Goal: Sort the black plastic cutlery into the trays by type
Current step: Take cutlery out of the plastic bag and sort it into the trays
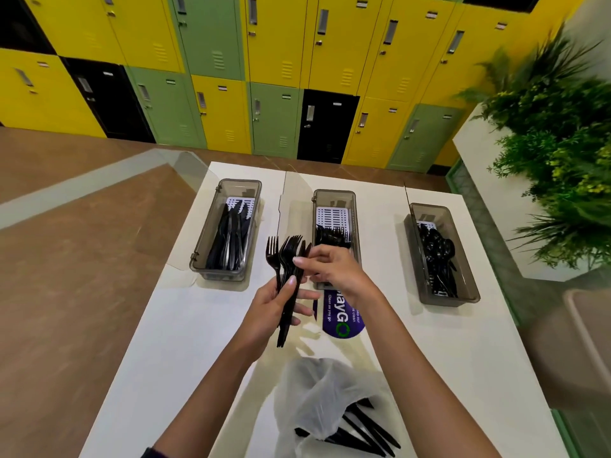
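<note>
Surroundings: a white table [165,342] on a brown floor [66,259], with yellow, green and black lockers [274,44] beyond it and a leafy plant [555,143] at the right.
Trays: three smoky clear trays in a row at the far end, well apart, their long sides running away from the person.
Left tray [239,181]: holds knives [229,239].
Middle tray [334,192]: holds stored forks [330,236]; the right grip hides its near end.
Right tray [469,292]: holds spoons [436,246].
Sticker [344,322]: purple, flat on the table just before the middle tray, partly hidden by the hands.
Bag [317,391]: thin clear plastic, crumpled at the near edge, covering part of some loose cutlery [363,431] whose handles stick out to the right.
Forks [289,256]: a black bundle held above the table, in front of the gap between the left and middle trays.
Fork direction: long axis runs away from the person, handles near, tines far and fanned, one fork splayed left.
Left grip [274,305]: clenched round the bundle's handles, thumb on top.
Right grip [334,272]: pinching the bundle just below the tines.
</note>
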A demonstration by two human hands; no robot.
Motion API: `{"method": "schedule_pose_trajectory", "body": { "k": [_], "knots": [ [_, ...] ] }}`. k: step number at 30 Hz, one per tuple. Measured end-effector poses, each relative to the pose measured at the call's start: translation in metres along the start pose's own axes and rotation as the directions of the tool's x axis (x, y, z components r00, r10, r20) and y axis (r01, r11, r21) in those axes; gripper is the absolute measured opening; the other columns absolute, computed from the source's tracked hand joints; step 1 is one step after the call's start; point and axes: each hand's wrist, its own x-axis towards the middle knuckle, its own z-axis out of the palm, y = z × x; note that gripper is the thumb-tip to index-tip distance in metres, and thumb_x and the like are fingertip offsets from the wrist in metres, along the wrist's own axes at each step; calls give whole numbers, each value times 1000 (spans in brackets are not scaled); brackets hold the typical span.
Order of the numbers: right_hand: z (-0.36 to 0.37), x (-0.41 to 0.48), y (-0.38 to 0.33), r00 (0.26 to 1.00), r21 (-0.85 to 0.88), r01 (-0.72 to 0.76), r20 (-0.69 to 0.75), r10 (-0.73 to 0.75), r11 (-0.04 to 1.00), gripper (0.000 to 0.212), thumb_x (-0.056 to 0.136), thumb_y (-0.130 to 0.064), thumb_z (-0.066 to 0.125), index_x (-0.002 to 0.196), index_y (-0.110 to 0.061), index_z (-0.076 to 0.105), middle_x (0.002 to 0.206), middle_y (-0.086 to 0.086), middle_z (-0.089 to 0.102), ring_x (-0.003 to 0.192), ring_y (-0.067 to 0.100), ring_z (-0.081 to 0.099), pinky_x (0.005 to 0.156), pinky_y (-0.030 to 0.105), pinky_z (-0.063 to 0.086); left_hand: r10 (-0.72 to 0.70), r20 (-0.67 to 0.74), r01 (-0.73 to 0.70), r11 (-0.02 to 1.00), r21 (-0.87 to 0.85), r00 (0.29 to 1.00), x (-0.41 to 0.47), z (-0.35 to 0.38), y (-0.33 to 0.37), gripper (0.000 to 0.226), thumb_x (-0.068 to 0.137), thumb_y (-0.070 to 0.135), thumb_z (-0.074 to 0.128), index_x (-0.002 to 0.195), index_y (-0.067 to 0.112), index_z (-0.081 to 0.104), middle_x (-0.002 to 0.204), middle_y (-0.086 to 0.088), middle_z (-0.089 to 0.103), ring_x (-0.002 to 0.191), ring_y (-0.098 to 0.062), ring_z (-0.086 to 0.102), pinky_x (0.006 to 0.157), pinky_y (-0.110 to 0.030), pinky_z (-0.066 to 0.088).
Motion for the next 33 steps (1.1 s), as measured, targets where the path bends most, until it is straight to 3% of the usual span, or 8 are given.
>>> {"method": "schedule_pose_trajectory", "body": {
  "k": [4, 9, 15, 19, 27, 30, 33],
  "knots": [
    [18, 4, -8, 1000, 63, -2, -23, 4, 998, 13, 80, -16, 75, 87, -10, 66, 81, 4, 70, 60, 5, 64, 54, 13, 49, 23, -61, -24, 1000, -10, 998, -7, -17, 2, 24, 100, 28, 41, 113, 20, 60, 96, -9, 75, 71, -15, 69, 58, -22, 50],
    [45, 14, -19, 1000, 89, 6, -5, -6, 996, 13, 79, -9, 74, 91, -4, 69, 85, 10, 71, 71, 15, 68, 59, 19, 54, 29, -130, -29, 1000, 4, 991, -12, -45, 4, 25, 100, 26, 43, 115, 13, 58, 95, -7, 74, 71, -15, 68, 59, -23, 51],
    [76, 33, -41, 1000, 30, 25, 12, -25, 999, 21, 80, -9, 74, 96, 4, 69, 85, 14, 72, 67, 15, 68, 57, 19, 55, 60, -200, -62, 998, -5, 978, -9, -80, 6, 26, 100, 25, 43, 117, 9, 56, 93, -7, 74, 72, -17, 68, 61, -24, 51],
    [100, 54, -53, 999, 13, 33, 3, -33, 999, 5, 82, -7, 72, 84, -4, 69, 76, 10, 70, 62, 15, 66, 59, 23, 56, 101, -242, -99, 995, 24, 965, 1, -104, 11, 25, 100, 23, 44, 117, 9, 57, 89, -5, 73, 71, -20, 66, 58, -23, 51],
    [125, 103, -72, 1000, 32, -22, -18, 22, 999, 14, 85, -2, 67, 75, -10, 61, 69, 5, 64, 56, 11, 62, 47, 17, 52, 112, -268, -121, 992, -19, 957, 29, -130, 27, 17, 101, 22, 41, 104, 19, 58, 85, -5, 73, 65, -15, 69, 56, -21, 54],
    [120, 124, -79, 995, 44, -14, -95, 19, 999, 14, 85, -2, 67, 76, -10, 61, 74, 6, 63, 57, 13, 62, 47, 18, 52, 78, -305, -76, 997, 17, 949, 33, -138, 22, 21, 102, 25, 40, 110, 12, 55, 88, -6, 72, 66, -12, 69, 57, -25, 56],
    [115, 146, -82, 978, 49, 2, -208, 8, 999, 13, 85, -3, 67, 77, -11, 60, 88, 11, 65, 70, 21, 63, 48, 21, 50, 2, -376, 11, 999, 32, 927, 30, -147, 11, 22, 101, 30, 40, 106, 13, 54, 93, -6, 72, 73, -20, 70, 54, -30, 57]
  ]
}}
